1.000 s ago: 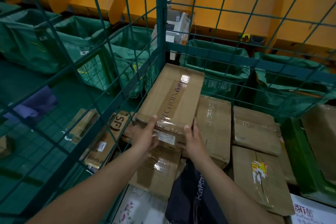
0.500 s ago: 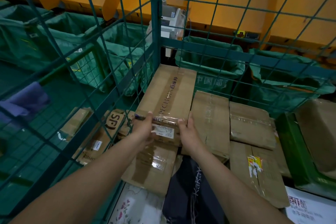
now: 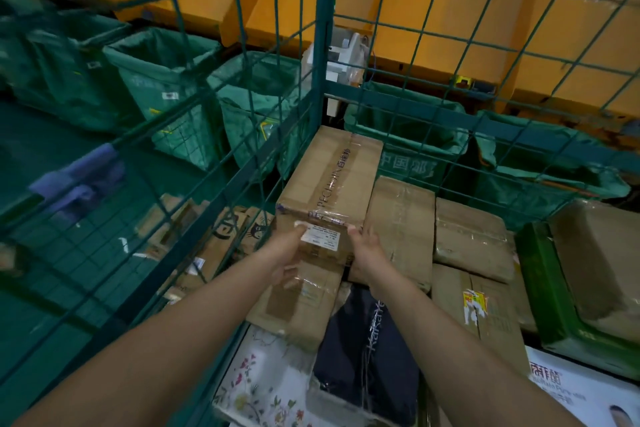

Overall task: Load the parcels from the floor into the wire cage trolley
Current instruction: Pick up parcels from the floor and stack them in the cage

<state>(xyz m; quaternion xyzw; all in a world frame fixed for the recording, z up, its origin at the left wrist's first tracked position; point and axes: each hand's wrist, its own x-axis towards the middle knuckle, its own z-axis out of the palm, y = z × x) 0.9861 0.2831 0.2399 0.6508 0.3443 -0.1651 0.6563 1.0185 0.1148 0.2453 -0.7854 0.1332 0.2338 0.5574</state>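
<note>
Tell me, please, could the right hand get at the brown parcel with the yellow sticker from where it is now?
Probably yes: the right hand is beside it, and the parcel with the yellow sticker lies uncovered on top.

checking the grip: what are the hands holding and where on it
Both hands, left hand and right hand, hold the cardboard box by its near end.

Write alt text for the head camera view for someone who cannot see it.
Two hands, left and right, hold the near end of a long cardboard parcel lying in the back corner of a green wire cage trolley, among other taped cardboard boxes. Green mail sacks stand outside.
</note>
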